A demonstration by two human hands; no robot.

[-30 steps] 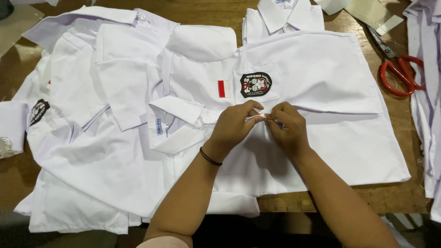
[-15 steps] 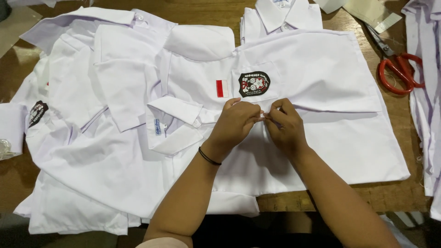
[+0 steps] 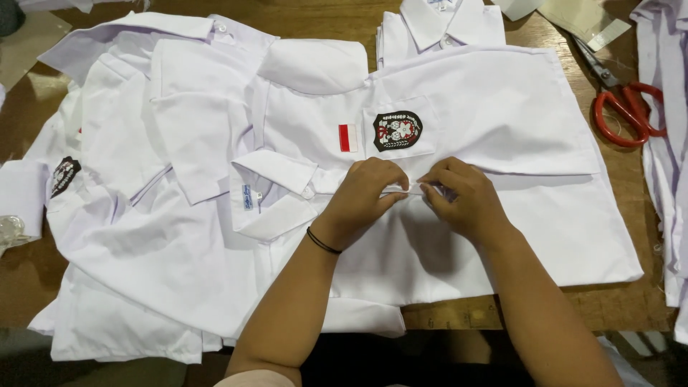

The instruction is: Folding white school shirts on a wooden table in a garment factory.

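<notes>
Hands pinch white shirt placket, grip closed.

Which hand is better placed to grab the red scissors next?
Right hand, probably: the red scissors lie on its side of the table, while the left hand sits farther off, both pinching the white shirt.

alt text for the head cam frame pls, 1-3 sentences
Two bare hands, left hand and right hand, pinch the front edge of a white shirt lying flat on a wooden table. More white shirts are piled to the left, and red scissors lie at the right.
</notes>
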